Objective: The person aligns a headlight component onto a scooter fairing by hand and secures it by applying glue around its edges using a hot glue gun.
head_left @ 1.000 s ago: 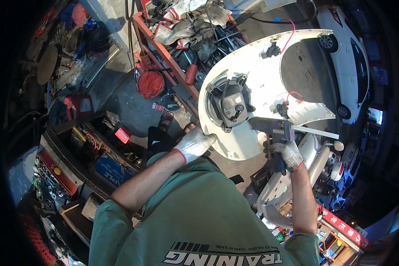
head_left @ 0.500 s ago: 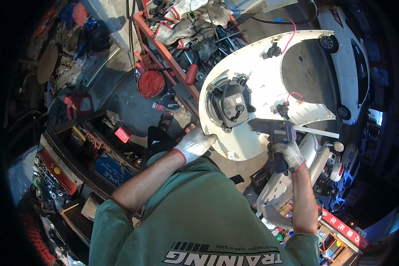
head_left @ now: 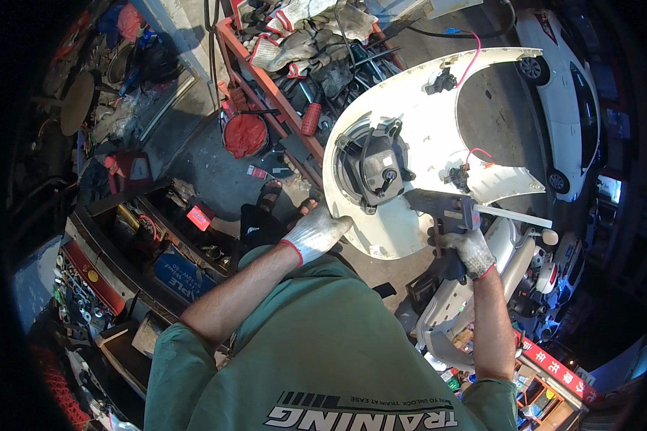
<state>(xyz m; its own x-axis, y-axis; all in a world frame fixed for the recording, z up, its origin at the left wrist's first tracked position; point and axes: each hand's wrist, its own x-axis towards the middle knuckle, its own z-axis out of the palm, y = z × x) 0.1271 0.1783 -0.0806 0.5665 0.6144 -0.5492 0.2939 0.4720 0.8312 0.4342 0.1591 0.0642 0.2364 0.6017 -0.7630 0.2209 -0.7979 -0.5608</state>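
A cream-white curved scooter front panel point(head_left: 423, 140) is held up before me, its inner side facing me. A black headlight unit point(head_left: 376, 172) sits in its round opening. My left hand point(head_left: 318, 235), in a white knitted glove, is closed on the panel's lower left edge. My right hand point(head_left: 472, 253), gloved too, is wrapped round the handle of a dark hot glue gun point(head_left: 449, 208). Its nozzle end points left, close beside the headlight's lower right side. A long pale glue stick point(head_left: 514, 213) sticks out of its back. Whether the nozzle touches the panel cannot be told.
Behind the panel stands a red metal bin point(head_left: 266, 79) with used gloves and tools. Left of it is a bucket of red stuff point(head_left: 244, 135). A wooden workbench point(head_left: 115, 244) lies at lower left. At right are a white scooter point(head_left: 474, 280) and a parked white car point(head_left: 559, 100).
The glue gun and its stick have shifted very slightly to the right and down in my right hand. My left hand and the panel look nearly the same.
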